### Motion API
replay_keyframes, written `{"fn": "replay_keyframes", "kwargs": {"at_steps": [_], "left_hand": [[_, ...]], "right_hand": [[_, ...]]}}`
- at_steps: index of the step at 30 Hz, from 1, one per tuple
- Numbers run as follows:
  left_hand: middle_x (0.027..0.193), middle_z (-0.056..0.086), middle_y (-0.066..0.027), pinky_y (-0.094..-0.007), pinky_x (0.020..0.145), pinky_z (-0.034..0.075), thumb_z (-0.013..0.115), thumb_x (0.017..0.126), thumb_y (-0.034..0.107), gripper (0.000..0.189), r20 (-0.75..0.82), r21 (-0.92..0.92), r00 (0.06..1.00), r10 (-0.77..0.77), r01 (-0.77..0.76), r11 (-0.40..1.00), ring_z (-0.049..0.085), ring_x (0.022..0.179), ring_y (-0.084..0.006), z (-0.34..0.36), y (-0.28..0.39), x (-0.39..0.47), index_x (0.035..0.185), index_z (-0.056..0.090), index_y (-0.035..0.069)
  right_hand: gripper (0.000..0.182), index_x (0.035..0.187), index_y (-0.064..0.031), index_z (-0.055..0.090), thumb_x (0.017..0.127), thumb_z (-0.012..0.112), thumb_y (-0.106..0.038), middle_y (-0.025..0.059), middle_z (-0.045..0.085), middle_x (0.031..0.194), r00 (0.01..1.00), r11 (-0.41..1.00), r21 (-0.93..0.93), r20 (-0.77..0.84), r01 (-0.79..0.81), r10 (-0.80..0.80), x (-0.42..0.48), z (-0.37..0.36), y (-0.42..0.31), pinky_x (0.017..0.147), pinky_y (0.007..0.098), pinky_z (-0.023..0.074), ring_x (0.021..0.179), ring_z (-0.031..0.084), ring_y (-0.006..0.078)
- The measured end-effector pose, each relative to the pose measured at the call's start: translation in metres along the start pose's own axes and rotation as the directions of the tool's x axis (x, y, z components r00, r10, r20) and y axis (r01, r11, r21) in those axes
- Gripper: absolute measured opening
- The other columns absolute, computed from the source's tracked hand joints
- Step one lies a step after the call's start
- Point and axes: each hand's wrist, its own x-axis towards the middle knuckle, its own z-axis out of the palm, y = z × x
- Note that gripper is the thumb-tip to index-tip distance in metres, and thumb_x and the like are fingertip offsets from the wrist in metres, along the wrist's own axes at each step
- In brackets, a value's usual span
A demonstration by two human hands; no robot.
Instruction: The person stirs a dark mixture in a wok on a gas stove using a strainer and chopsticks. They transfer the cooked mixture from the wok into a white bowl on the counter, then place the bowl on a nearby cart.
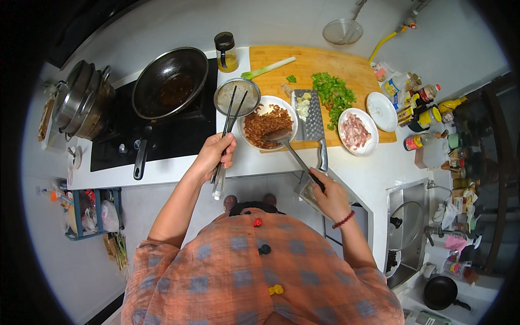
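My left hand (218, 152) grips a fine-mesh strainer (237, 97) by its handle, together with a pair of black chopsticks (230, 115) that cross over the mesh. My right hand (331, 195) is closed on the black handle of a metal spatula (280, 137), whose blade rests on browned, crumbly food (270, 124) in a white plate (246, 140). The strainer sits at that plate's upper left rim. Right of the plate lies a cleaver (312, 122) with chopped pale pieces on its blade. A black wok (170, 83) on the cooktop holds a little dark liquid.
A wooden cutting board (276, 53) bears a leek stalk (270, 68) and chopped greens (334, 95). Sliced raw meat (355, 132) fills a plate at right, beside an empty white dish (382, 111). Stacked pots (83, 101) stand left; bottles (426, 118) and a sink (410, 243) lie right.
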Motion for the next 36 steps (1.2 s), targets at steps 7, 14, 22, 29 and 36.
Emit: {"fn": "replay_keyframes", "kwargs": {"at_steps": [7, 14, 22, 29, 36], "left_hand": [[0.066, 0.042, 0.0027, -0.022, 0.044, 0.033, 0.045, 0.1, 0.025, 0.026, 0.003, -0.021, 1.0, -0.002, 0.002, 1.0, 0.032, 0.048, -0.0054, 0.0, 0.001, 0.0, 0.081, 0.05, 0.007], [0.065, 0.042, 0.0024, -0.0227, 0.043, 0.033, 0.045, 0.1, 0.025, 0.027, 0.002, -0.018, 1.0, -0.005, 0.005, 1.0, 0.032, 0.047, -0.0057, 0.002, 0.001, -0.001, 0.08, 0.05, 0.007], [0.065, 0.041, 0.0023, -0.0217, 0.042, 0.031, 0.045, 0.099, 0.027, 0.027, -0.01, 0.033, 0.999, 0.049, -0.049, 0.998, 0.031, 0.047, -0.0053, 0.004, 0.005, -0.008, 0.08, 0.048, 0.007], [0.062, 0.038, 0.0031, -0.0217, 0.042, 0.03, 0.046, 0.099, 0.029, 0.029, -0.032, 0.307, 0.996, 0.087, -0.073, 0.949, 0.029, 0.045, -0.0053, -0.001, 0.008, -0.017, 0.078, 0.047, 0.008], [0.067, 0.058, -0.0169, -0.0427, 0.06, 0.046, 0.051, 0.094, 0.02, 0.027, 0.106, 0.907, 0.872, 0.477, -0.281, 0.313, 0.059, 0.063, -0.0322, -0.006, -0.011, -0.01, 0.077, 0.054, -0.002]], "right_hand": [[0.038, 0.123, -0.0037, 0.056, 0.086, 0.052, -0.011, 0.0226, 0.062, 0.072, 0.997, 0.996, 0.048, -0.02, -0.072, 0.073, 0.024, 0.013, -0.005, 0.06, 0.0406, 0.0466, 0.064, 0.061, 0.0346], [0.037, 0.123, -0.0041, 0.057, 0.087, 0.054, -0.011, 0.018, 0.061, 0.068, 0.996, 0.997, 0.069, -0.087, 0.026, -0.02, 0.027, 0.03, 0.012, 0.054, 0.0348, 0.0448, 0.055, 0.057, 0.0266], [0.04, 0.129, -0.011, 0.054, 0.089, 0.058, -0.011, 0.0063, 0.065, 0.077, 0.988, 0.863, 0.489, -0.012, -0.126, 0.151, 0.008, 0.025, 0.036, 0.058, 0.027, 0.0444, 0.064, 0.056, 0.0094], [0.047, 0.13, -0.0229, 0.055, 0.085, 0.063, -0.013, 0.01, 0.062, 0.084, 0.967, 0.984, -0.093, -0.19, 0.154, -0.169, 0.0, 0.036, 0.03, 0.063, 0.0351, 0.0484, 0.074, 0.061, 0.029], [0.047, 0.13, -0.0235, 0.055, 0.085, 0.063, -0.013, 0.0099, 0.062, 0.085, 0.976, 0.99, -0.064, -0.171, 0.124, -0.134, -0.002, 0.033, 0.036, 0.061, 0.0344, 0.0477, 0.072, 0.061, 0.0277]]}}
